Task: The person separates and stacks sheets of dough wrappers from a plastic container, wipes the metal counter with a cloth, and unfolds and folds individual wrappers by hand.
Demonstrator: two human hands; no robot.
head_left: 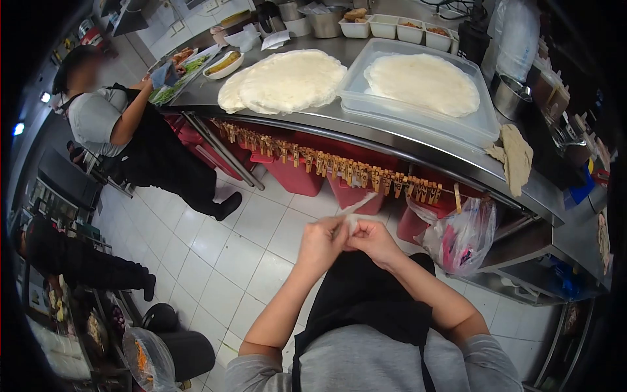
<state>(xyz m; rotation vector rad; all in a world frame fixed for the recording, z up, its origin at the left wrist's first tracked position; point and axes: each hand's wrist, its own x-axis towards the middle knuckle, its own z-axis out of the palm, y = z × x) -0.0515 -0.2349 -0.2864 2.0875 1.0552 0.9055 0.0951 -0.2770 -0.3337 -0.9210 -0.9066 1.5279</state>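
Observation:
My left hand point(322, 244) and my right hand point(373, 240) meet in front of my apron, away from the counter edge. The fingers of both are closed on a thin whitish strip point(360, 202). Its narrow end sticks out above the knuckles, and the rest is bunched between the fingertips. Whether it is plastic or paper I cannot tell. Beyond my hands, flat rounds of dough point(287, 80) lie overlapping on the steel counter point(287, 119). Another dough sheet point(424, 81) lies in a clear plastic tray point(382, 108).
Wooden clothespins point(339, 166) hang in a row beneath the counter's front edge. Red bins point(294, 175) and a clear plastic bag point(467, 238) are below. A beige cloth point(516, 160) drapes over the edge at right. One co-worker point(98, 121) stands at the counter's left; another person point(72, 255) is behind.

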